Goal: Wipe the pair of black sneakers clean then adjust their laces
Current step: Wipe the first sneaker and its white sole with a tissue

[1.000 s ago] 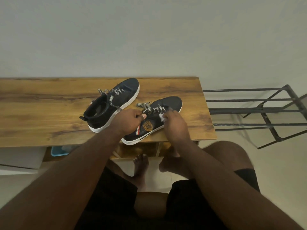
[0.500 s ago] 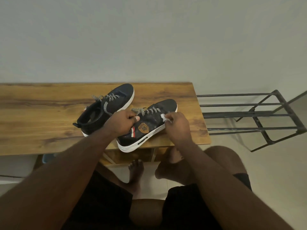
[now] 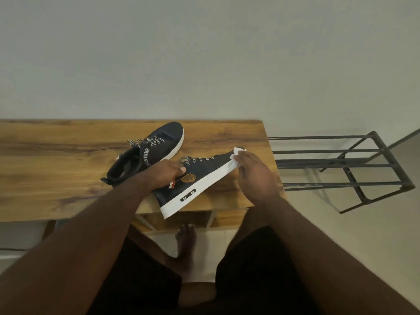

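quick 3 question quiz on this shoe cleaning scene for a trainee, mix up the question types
1. True or false: the left hand holds the near sneaker tilted, its white sole turned to the camera.
2. What does the right hand pinch at that sneaker's toe? A) a brush B) a white wipe C) a lace
3. Fill in: the far sneaker rests on the wooden ____.

Key: 1 true; 2 B; 3 table

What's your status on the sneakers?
Left hand grips near sneaker. Right hand pinches white wipe at its toe. Other sneaker on table. Nothing obstructing.
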